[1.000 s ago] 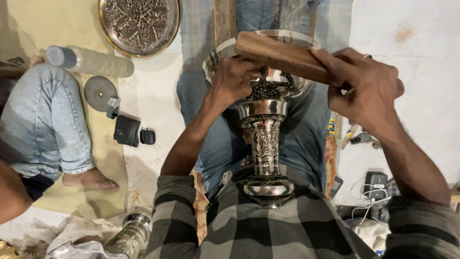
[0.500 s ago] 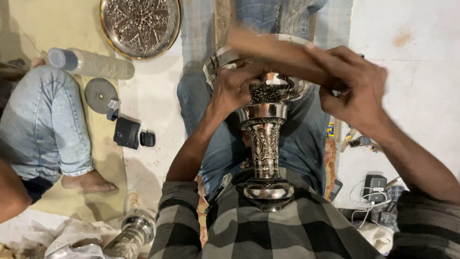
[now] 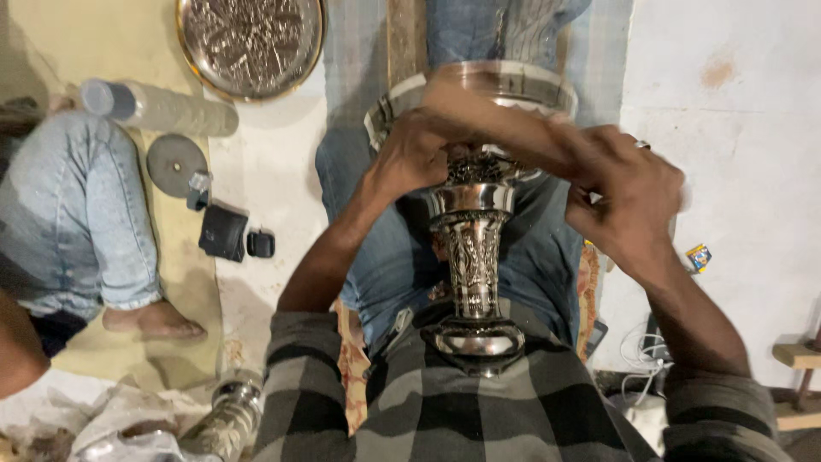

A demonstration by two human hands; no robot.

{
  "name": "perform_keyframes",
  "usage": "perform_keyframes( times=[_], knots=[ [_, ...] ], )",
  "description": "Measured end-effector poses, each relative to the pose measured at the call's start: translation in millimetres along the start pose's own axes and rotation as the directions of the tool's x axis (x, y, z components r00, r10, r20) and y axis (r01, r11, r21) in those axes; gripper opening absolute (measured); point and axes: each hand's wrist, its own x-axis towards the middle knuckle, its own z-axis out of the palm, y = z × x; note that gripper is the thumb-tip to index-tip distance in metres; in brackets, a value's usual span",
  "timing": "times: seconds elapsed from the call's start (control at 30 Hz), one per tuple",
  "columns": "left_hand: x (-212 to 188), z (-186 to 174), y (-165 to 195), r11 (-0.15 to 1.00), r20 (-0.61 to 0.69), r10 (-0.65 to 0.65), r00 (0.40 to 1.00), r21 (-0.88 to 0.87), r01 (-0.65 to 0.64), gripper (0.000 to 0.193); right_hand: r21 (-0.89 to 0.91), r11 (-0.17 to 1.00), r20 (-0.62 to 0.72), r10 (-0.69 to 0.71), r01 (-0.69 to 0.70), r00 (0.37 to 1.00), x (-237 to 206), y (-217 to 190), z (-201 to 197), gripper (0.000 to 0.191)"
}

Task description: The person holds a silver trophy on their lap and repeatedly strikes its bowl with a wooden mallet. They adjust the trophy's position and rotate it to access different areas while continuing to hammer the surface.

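An engraved silver metal vase [image 3: 472,257] lies along my lap, its foot against my checked shirt and its wide mouth pointing away. My left hand [image 3: 412,154] grips the vase just below the flared rim [image 3: 513,79]. My right hand [image 3: 629,192] holds a wooden stick [image 3: 505,120], blurred by motion, across the mouth of the vase. The stick's far end lies over the rim near my left hand.
A round embossed metal tray [image 3: 250,41] lies at the top left. Beside it are a plastic bottle [image 3: 158,107], a grey disc [image 3: 175,162] and a small black case [image 3: 224,231]. Another person's jeans-clad leg [image 3: 73,214] and bare foot are at the left. Another metal piece [image 3: 227,419] lies bottom left.
My right hand has swung the wooden stick downward and to the left across the vase's mouth; it is now blurred. My left hand stays on the vase's neck.
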Motion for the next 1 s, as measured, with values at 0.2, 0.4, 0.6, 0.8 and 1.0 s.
perform_keyframes(
  times=[0.2, 0.4, 0.6, 0.8, 1.0],
  knots=[
    [11.0, -2.4, -6.8, 0.999, 0.242, 0.031, 0.97, -0.047, -0.02, 0.038, -0.034, 0.985, -0.082, 0.165, -0.169, 0.983, -34.7, -20.0, 12.2, 0.082],
    [27.6, -12.0, -6.3, 0.478, -0.197, -0.31, 0.93, -0.878, -0.027, 0.037, 0.772, 0.448, 0.002, 0.708, -0.451, 0.706, -99.2, -28.6, 96.8, 0.03],
    [52.2, -3.5, 6.7, 0.737, 0.176, -0.204, 0.963, -0.62, 0.269, 0.042, 0.836, 0.262, 0.229, 0.63, -0.481, 0.742, -166.4, -53.1, 162.5, 0.043],
    [68.2, -6.3, -11.8, 0.939, 0.243, 0.07, 0.968, -0.344, 0.018, 0.044, 0.803, 0.214, 0.252, 0.724, -0.556, 0.642, -158.9, -30.6, 152.8, 0.051],
    [80.8, -10.2, -25.7, 0.921, 0.332, 0.289, 0.898, -0.354, -0.166, 0.063, 0.643, 0.554, 0.033, 0.669, -0.528, 0.742, -120.3, -11.5, 133.8, 0.028]
  ],
)
